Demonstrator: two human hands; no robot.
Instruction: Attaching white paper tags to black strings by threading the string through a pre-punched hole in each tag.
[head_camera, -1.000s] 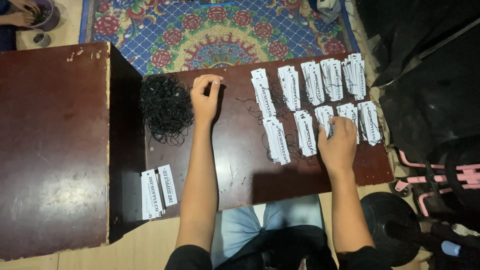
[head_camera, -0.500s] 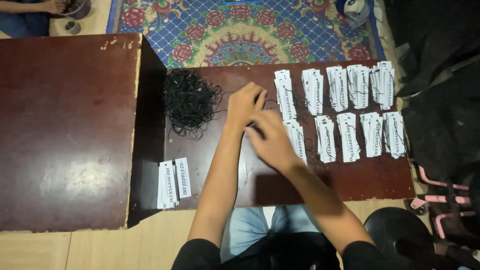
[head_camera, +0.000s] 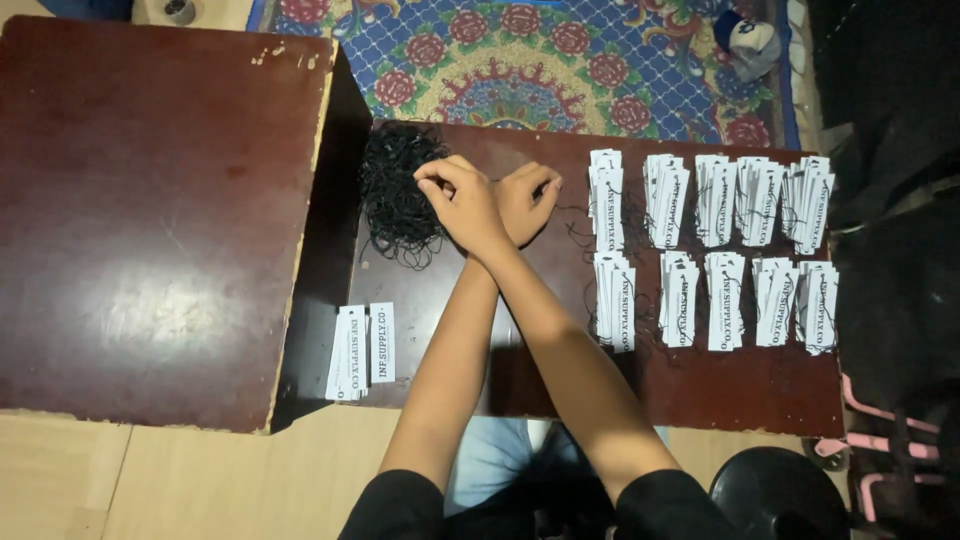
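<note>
So there's a tangled heap of thin black string loops (head_camera: 398, 195) at the left end of the lower dark wooden table (head_camera: 440, 340). The arms are crossed: the right hand (head_camera: 462, 200) lies on top, fingertips pinched narrow at the heap's edge, though I can't tell if a strand is caught. The left hand (head_camera: 530, 198) sits under it, fingers curled. White rectangular paper tags (head_camera: 715, 245) sit in two neat rows of stacks to the right, and two loose tags (head_camera: 362, 350) lie near the front left corner.
</note>
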